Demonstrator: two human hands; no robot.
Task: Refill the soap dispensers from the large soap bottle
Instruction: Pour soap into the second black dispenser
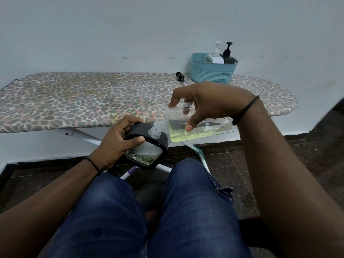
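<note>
Black-framed dispenser [147, 149] is gripped by the left hand [116, 144] above the knees, tilted, neck open, partly filled with yellowish soap. Large soap bottle [197, 125] is held on its side by the right hand [206, 103], fingers curled round it, mouth touching the dispenser neck. Pour judged mid-way. Loose pump [181, 76] lies on the ironing board [74, 97]. Two dispensers [221, 53] wait in the blue basket [212, 73]; fill state cannot be told.
</note>
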